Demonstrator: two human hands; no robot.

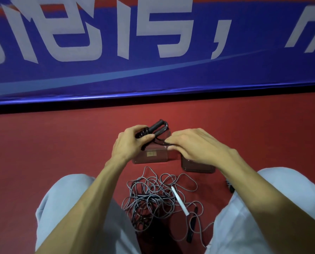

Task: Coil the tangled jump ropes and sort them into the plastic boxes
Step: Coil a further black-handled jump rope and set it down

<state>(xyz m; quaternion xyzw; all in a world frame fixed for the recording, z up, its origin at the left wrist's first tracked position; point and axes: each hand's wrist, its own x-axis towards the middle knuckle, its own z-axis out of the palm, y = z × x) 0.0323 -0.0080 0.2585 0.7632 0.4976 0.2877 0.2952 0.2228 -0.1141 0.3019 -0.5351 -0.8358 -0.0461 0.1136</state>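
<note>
Gripping a coiled black jump rope with black handles (155, 127) in the left hand (129, 143), just above two clear plastic boxes (151, 159) on the red floor (61, 143); pinching its loose cord with the right hand (195, 143). Nearer, between the knees, tangled grey ropes (153, 197).

Dim, even indoor light, soft focus throughout, wide-angle bending (strongest at edges), faint shadows
</note>
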